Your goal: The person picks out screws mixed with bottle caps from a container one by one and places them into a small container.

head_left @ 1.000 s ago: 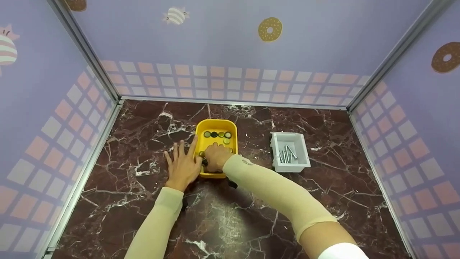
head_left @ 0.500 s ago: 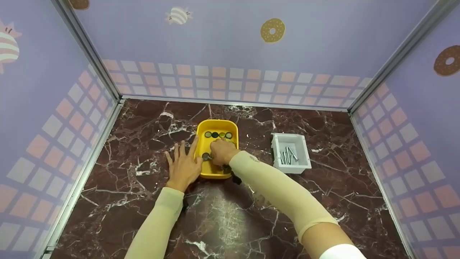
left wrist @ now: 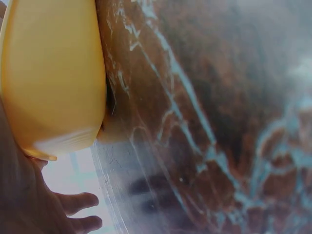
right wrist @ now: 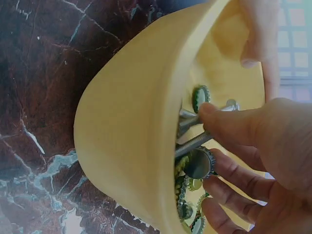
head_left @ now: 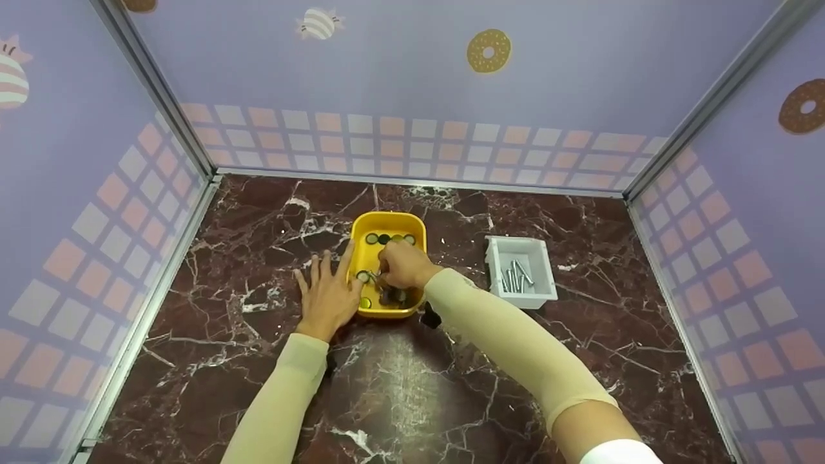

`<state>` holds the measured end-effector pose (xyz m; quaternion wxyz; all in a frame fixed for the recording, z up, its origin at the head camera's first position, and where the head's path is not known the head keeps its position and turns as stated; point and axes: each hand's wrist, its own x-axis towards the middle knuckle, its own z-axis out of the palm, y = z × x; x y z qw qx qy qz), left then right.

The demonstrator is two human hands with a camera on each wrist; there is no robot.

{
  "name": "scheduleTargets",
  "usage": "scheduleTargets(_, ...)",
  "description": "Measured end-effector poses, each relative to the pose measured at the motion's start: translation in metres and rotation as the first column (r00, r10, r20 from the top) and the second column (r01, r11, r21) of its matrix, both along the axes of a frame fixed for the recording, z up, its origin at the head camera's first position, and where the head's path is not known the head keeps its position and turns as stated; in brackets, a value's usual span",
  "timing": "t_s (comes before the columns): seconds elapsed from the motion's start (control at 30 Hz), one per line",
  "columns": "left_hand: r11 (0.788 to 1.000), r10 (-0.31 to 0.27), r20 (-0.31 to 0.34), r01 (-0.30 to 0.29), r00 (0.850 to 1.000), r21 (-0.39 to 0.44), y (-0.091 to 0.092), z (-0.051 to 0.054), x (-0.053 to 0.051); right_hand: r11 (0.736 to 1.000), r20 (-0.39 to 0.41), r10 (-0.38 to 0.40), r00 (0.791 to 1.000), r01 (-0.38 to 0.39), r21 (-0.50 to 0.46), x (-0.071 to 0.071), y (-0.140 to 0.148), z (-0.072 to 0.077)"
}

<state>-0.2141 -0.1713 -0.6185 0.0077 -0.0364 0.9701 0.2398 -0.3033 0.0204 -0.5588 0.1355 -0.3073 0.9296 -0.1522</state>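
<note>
My left hand (head_left: pixel 329 299) rests against the left side of a yellow plastic bin (head_left: pixel 387 219), fingers spread and straight, thumb at the rim. Inside the bin my right hand (head_left: pixel 406 265) reaches down with curled fingers. In the right wrist view its thumb and forefinger pinch a metal bolt (right wrist: pixel 231 105); the bolt's lower end is partly hidden by the bin wall. A second bolt (right wrist: pixel 192 145) lies just below it. One bottle cap (right wrist: pixel 199 164) is at the middle fingertip. Several more bottle caps lie in the bin, including a green-rimmed cap (right wrist: pixel 200 98) and a yellowish cap (head_left: pixel 365 303).
To the right stands a white plastic bin (head_left: pixel 548 274) with several metal bolts (head_left: pixel 517 277) in it. The dark marbled tabletop (head_left: pixel 412 386) is bounded by patterned panels (head_left: pixel 412 90) at the back and both sides.
My right hand has moved from the bin's lower left toward its right side and a little farther back. Bottle caps at the lower left now show. My left hand stays in place.
</note>
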Motion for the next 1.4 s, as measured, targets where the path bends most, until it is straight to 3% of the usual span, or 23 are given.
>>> scheduleTargets(0.2,1.0,0.008,-0.002,-0.008,1.0,0.023,0.0,0.0,-0.002,0.988,0.007,-0.026,1.0,0.027,-0.153,-0.001,0.006,0.009)
scheduleTargets(0.4,1.0,0.003,-0.004,-0.003,1.0,0.02,0.001,0.0,-0.003,0.949,0.087,-0.084,0.993,0.107,-0.298,-0.001,0.014,0.013)
scheduleTargets(0.7,1.0,0.004,-0.001,-0.004,1.0,0.014,0.002,0.0,-0.004,0.921,0.217,-0.124,0.968,0.194,-0.338,-0.004,0.031,0.014)
scheduleTargets(0.87,1.0,0.001,0.005,-0.001,1.0,0.013,0.002,0.001,-0.003,0.901,0.301,-0.146,0.942,0.252,-0.352,-0.002,0.041,0.014)
scheduleTargets(1.0,1.0,0.001,0.011,-0.001,1.0,0.008,0.001,0.001,-0.003,0.869,0.385,-0.131,0.913,0.293,-0.399,0.002,0.049,0.015)
scheduleTargets(1.23,1.0,0.005,0.009,-0.005,1.0,0.011,0.002,0.001,-0.001,0.797,0.546,-0.064,0.836,0.372,-0.476,0.008,0.066,0.019)
scheduleTargets(1.4,1.0,0.002,0.003,-0.002,1.0,0.022,0.0,-0.001,0.001,0.777,0.581,-0.061,0.812,0.404,-0.483,0.014,0.08,0.021)
